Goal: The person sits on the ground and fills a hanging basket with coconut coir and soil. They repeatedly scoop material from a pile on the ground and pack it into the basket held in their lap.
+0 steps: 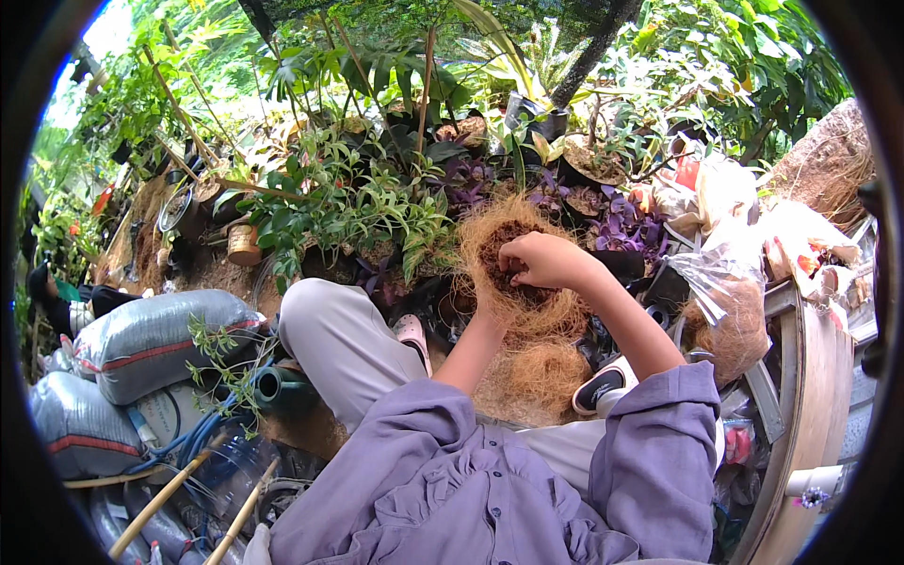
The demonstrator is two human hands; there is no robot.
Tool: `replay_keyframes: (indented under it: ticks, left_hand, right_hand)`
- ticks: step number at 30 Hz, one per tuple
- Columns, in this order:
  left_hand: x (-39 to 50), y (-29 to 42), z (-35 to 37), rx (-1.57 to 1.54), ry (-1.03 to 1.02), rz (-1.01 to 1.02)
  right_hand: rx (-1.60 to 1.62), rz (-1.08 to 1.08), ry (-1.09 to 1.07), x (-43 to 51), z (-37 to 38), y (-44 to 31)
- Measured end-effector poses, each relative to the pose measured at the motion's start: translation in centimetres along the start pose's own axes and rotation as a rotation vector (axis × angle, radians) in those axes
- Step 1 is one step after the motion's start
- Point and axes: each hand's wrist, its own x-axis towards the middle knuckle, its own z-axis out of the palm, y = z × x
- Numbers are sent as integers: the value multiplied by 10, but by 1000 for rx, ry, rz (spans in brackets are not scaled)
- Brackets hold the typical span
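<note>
A loose nest of coconut fibre is held up in front of me, with dark brown crumbly growing medium in its hollow. My left hand supports the nest from below and the near side; fibre hides most of its fingers. Over the hollow, my right hand has its fingers bent down against the medium. Whether those fingers pinch some of it cannot be made out. Another clump of coconut fibre lies on the ground between my shoes, under the nest.
Potted leafy plants and purple-leaved plants crowd just beyond the nest. Filled grey sacks, a dark green watering can and bamboo sticks lie left. At right are a plastic bag of fibre and a wooden plank.
</note>
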Motion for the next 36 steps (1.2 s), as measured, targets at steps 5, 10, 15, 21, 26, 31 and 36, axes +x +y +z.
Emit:
replay_keyframes:
  ticks: [5,10,15,21,26,31,36]
  left_hand:
    - [-1,5,-3,-69,-38,-36]
    - [-8,5,5,-9,8,20]
    - [-17,10,16,74,26,47]
    - [-24,15,26,181,-4,100]
    - [-38,24,47,137,-44,0]
    - [-36,39,67,116,-89,-123]
    - [-15,55,60,117,-122,-67]
  right_hand:
    - [8,-71,64,3,2,-11]
    - [-38,-56,22,5,3,-17]
    - [-16,-90,27,5,-4,-21]
    - [-82,-68,-16,9,-9,-31]
    - [-76,-24,23,17,-19,-29]
    - [-64,-7,135,10,-38,-15]
    - [113,-38,503,1,-53,15]
